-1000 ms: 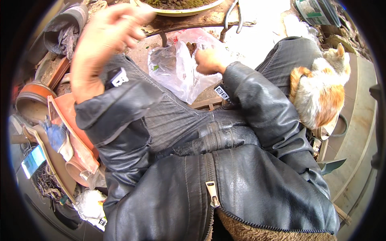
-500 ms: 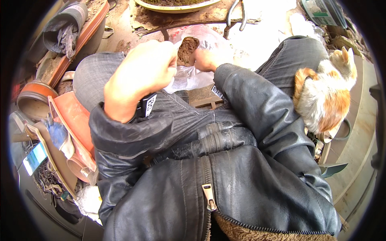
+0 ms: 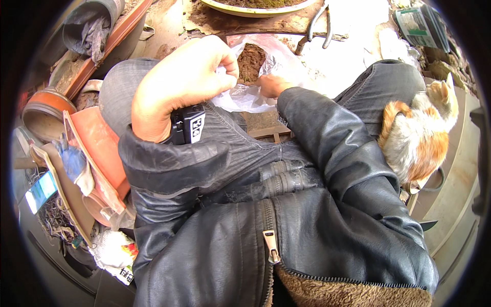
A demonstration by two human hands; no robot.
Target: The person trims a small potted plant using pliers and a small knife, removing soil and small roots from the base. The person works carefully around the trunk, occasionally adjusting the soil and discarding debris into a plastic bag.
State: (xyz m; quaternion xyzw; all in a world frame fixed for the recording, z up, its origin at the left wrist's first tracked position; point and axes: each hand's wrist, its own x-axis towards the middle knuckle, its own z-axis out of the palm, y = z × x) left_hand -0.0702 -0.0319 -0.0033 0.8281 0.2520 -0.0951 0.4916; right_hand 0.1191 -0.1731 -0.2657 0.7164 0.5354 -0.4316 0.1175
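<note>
A clear plastic bag point(image 3: 245, 100) stands open between my knees, with brown, crumbly soil point(image 3: 250, 64) inside. My left hand point(image 3: 202, 69) is closed on the bag's left edge, and a bunch of the plastic shows between thumb and fingers. On the opposite side, my right hand point(image 3: 275, 86) is closed at the bag's right rim, its fingertips beside the soil. Bright light washes out part of the bag and the back of the right hand.
A shallow bowl point(image 3: 258, 11) of mossy soil sits on a wooden board point(image 3: 220, 23) ahead, with pliers point(image 3: 319, 25) at the board's right end. An orange-and-white cat point(image 3: 417, 138) rests against my right leg. Flowerpots point(image 3: 48, 115) and a blue work glove point(image 3: 74, 158) lie left.
The view has shifted, so most surroundings sit farther right. My right hand's fingers have drawn back from the soil toward the bag's rim. The plastic in my left hand shows more clearly.
</note>
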